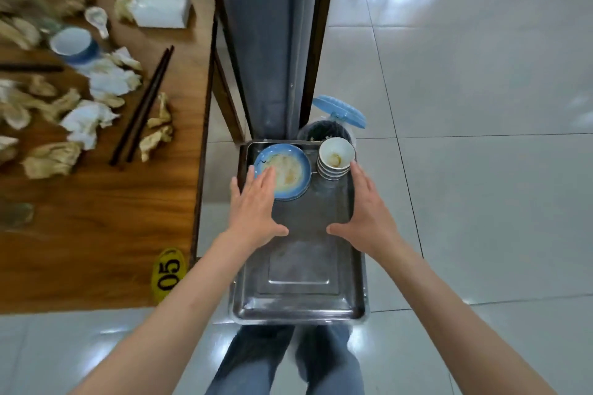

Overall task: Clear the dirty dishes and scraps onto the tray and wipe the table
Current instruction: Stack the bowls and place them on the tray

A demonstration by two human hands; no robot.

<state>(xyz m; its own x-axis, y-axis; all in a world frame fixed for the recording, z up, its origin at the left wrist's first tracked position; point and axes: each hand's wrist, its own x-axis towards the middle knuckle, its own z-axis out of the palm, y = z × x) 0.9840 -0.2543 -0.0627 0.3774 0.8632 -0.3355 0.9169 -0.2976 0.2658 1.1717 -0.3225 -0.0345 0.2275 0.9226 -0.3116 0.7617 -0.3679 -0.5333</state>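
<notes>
We see a silver steel tray [300,298] with a dull grey sheen. On it, a blue plate [288,170] fades to pale cream at its centre, smeared with yellowish-brown streaks and a thin dark mark near its rim. Beside the plate on the tray, stacked bowls [335,160] are white with grey-lined rims and a tan stain inside the top one. Beyond the tray, a bin lid [338,111] is light blue. Left of the tray, the worktop [96,234] is warm brown woodgrain, carrying dark brown chopsticks [144,102], white and beige crumpled napkins [106,80], a blue-and-white cup [75,45] and a yellow tag [168,272] with black "05".
</notes>
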